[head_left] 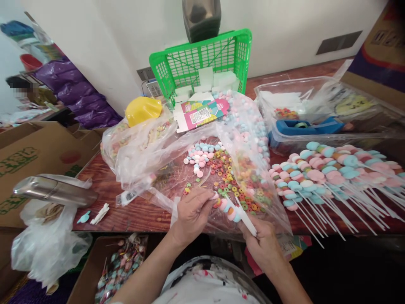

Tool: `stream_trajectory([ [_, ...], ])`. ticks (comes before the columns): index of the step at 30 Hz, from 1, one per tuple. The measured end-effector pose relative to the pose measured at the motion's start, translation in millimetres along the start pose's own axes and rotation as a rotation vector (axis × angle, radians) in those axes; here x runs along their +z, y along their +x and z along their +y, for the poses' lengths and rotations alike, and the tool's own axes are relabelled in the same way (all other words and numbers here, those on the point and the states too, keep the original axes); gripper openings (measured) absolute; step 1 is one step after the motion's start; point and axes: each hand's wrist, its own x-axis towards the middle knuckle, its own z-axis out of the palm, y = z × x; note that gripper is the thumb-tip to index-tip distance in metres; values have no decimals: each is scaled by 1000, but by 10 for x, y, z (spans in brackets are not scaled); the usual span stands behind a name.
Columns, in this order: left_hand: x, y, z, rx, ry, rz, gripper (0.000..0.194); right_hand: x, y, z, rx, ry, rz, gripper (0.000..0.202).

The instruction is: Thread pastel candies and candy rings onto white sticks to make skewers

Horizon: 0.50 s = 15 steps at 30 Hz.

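Note:
My right hand point(261, 238) is closed around several white sticks point(248, 220) and a candy skewer point(233, 213) threaded with pastel marshmallows and coloured rings. At the skewer's upper left end, my left hand point(194, 211) pinches a small pink marshmallow point(215, 196) between thumb and fingertips. Just beyond my hands, loose ring cereal point(226, 175) in red, orange, yellow and green lies on clear plastic. Behind it sits a small heap of pink, blue and white marshmallows point(200, 155). Finished-looking skewers point(329, 173) are piled to the right, their white sticks pointing toward me.
A green basket point(202, 52) stands at the back by a bag of marshmallows point(253, 126). A clear bin with a blue tape dispenser point(303, 126) is at back right. A steel flask point(55, 191) lies left; a box of wrapped skewers point(122, 264) sits below the table edge.

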Motion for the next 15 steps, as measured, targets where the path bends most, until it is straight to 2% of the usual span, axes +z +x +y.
stream_trajectory([
  [5, 10, 17, -25, 88, 72, -19, 37, 193, -43, -26, 11, 71, 79, 21],
  [9, 66, 47, 6, 74, 45, -4, 34, 330, -59, -20, 5, 105, 96, 22],
  [12, 127, 65, 53, -88, -135, 45, 34, 341, -29, -7, 23, 126, 64, 21],
  [15, 158, 113, 57, -406, -508, 199, 46, 269, 9, 3, 36, 144, 89, 23],
])
